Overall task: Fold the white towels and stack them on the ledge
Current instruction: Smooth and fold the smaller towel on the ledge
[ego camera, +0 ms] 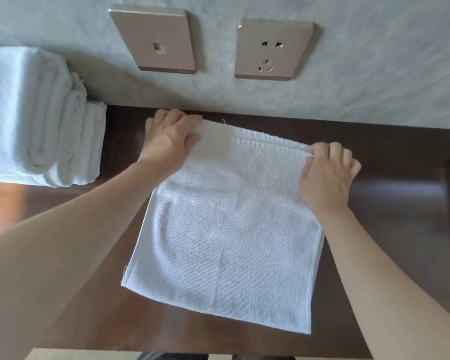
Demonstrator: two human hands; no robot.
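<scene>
Your left hand (170, 140) and right hand (327, 168) pinch the far corners of a white towel (224, 229) flat on the dark ledge (374, 203); folded towels (37, 118) stacked left, 2 wall plates (213, 45) behind.

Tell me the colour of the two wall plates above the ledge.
Both wall plates, the left one and the socket, look matte bronze-brown, seen in the head view.

two bronze wall plates: data socket (153, 41), power outlet (273, 50), pale mottled wall (374, 61)
</scene>
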